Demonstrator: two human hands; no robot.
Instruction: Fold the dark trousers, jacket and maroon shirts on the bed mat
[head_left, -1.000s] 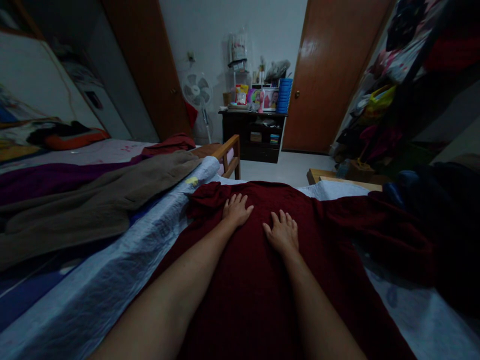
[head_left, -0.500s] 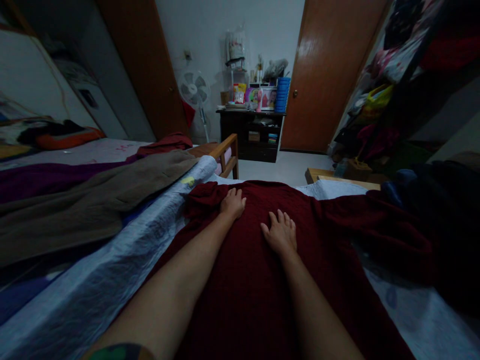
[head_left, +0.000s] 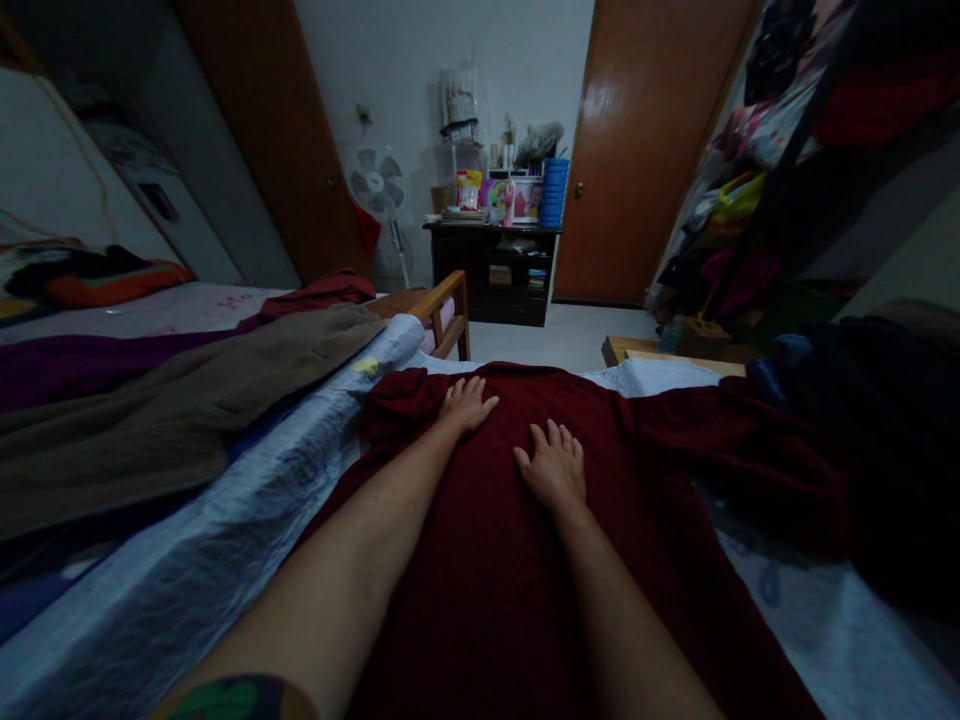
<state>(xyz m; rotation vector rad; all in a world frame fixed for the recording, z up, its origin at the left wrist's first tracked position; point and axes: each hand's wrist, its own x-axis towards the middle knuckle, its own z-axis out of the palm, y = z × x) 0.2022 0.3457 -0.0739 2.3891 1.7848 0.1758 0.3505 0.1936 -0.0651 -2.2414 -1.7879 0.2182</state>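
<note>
A dark red long-sleeved garment (head_left: pixel 495 560) lies spread over a pale bed sheet (head_left: pixel 262 500), its sleeves out to both sides. My left hand (head_left: pixel 466 404) rests flat on its upper left part, fingers spread, close to the bunched left sleeve. Lower and to the right, my right hand (head_left: pixel 553 464) lies palm down on the middle of the cloth, with its fingers apart. Neither hand grips the fabric. The right sleeve stretches toward a dark heap of clothes and is partly lost in shadow.
Brown trousers (head_left: pixel 187 400) and purple cloth lie to the left. A wooden bed rail (head_left: pixel 442 300) stands past the bed's far end, and a dark heap of clothes (head_left: pixel 892 430) sits at right. Beyond are a fan (head_left: pixel 379 182), a black cabinet (head_left: pixel 487 290) and a wooden door (head_left: pixel 637 150).
The fingers of my left hand have spread wider on the garment. My right hand keeps nearly the same place on the cloth. The whole view has shifted slightly.
</note>
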